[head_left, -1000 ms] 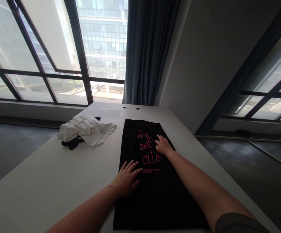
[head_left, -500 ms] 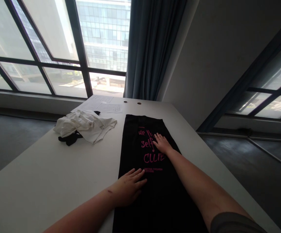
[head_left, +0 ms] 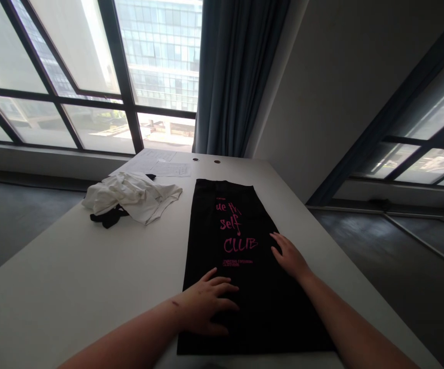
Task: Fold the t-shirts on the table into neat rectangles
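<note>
A black folded garment with pink lettering lies flat and long on the white table; its exact kind is unclear. My left hand rests over its lower left part with the fingers spread, just below the small pink print. At the garment's right edge, beside the large pink letters, is my right hand, fingers extended and slightly curved. Neither hand grips the cloth.
A crumpled white garment with black parts lies on the table's left side. Behind it are printed paper sheets. Two round holes pierce the far end of the table. Windows and a blue curtain stand beyond.
My right hand has moved off the pink lettering, back toward me and to the garment's right edge. My left hand has slid a little nearer and right, its fingers spreading wider.
</note>
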`<action>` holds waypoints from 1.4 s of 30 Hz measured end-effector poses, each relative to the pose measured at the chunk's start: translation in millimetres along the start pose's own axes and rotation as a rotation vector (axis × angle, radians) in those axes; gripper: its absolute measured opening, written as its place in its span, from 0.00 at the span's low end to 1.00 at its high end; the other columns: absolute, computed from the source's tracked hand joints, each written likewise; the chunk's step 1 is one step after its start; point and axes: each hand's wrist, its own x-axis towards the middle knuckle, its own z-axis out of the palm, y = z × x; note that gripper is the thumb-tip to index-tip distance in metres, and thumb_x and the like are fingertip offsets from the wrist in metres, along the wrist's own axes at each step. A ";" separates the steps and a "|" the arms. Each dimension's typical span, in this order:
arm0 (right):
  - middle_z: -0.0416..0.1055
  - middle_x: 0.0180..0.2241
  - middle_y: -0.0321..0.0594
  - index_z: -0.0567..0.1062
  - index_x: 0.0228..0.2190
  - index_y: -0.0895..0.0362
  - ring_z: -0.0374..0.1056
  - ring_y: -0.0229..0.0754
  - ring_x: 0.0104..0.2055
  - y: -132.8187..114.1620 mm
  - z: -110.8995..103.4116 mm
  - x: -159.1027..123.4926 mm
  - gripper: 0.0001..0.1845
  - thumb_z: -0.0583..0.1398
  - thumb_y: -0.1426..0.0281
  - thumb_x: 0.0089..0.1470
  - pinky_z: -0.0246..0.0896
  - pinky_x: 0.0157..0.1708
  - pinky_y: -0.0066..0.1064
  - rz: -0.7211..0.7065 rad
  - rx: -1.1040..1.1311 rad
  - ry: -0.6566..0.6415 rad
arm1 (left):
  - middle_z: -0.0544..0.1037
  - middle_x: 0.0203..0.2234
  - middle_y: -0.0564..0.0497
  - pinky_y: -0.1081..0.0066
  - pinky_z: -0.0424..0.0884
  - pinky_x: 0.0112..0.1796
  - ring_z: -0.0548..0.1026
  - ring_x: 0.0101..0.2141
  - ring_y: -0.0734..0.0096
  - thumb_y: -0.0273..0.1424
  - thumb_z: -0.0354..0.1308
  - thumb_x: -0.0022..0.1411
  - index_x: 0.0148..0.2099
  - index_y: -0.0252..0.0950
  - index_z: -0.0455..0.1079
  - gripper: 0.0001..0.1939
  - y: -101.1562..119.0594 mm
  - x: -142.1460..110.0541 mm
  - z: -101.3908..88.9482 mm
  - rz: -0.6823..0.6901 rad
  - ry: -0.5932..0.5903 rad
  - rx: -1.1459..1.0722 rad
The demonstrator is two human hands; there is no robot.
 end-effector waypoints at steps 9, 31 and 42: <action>0.73 0.54 0.49 0.76 0.54 0.52 0.69 0.55 0.57 -9.2 -37.9 -82.8 0.22 0.54 0.62 0.61 0.62 0.61 0.52 0.086 0.004 0.092 | 0.66 0.67 0.45 0.40 0.43 0.69 0.63 0.66 0.44 0.53 0.65 0.60 0.65 0.46 0.69 0.35 24.7 1.9 8.5 0.048 -0.003 0.080; 0.75 0.36 0.38 0.78 0.49 0.51 0.73 0.44 0.39 -31.7 -71.2 -93.9 0.21 0.62 0.58 0.54 0.70 0.44 0.37 0.199 0.543 0.033 | 0.80 0.36 0.53 0.63 0.71 0.44 0.79 0.38 0.62 0.38 0.66 0.59 0.41 0.42 0.74 0.10 69.4 -14.1 -6.0 -0.104 -0.172 0.187; 0.77 0.35 0.42 0.79 0.39 0.54 0.71 0.45 0.35 -2.8 -63.0 -78.8 0.17 0.58 0.55 0.57 0.68 0.41 0.38 0.409 0.578 0.350 | 0.82 0.40 0.50 0.66 0.74 0.37 0.81 0.38 0.62 0.40 0.57 0.68 0.52 0.43 0.75 0.14 71.1 146.3 29.0 0.112 -0.274 0.273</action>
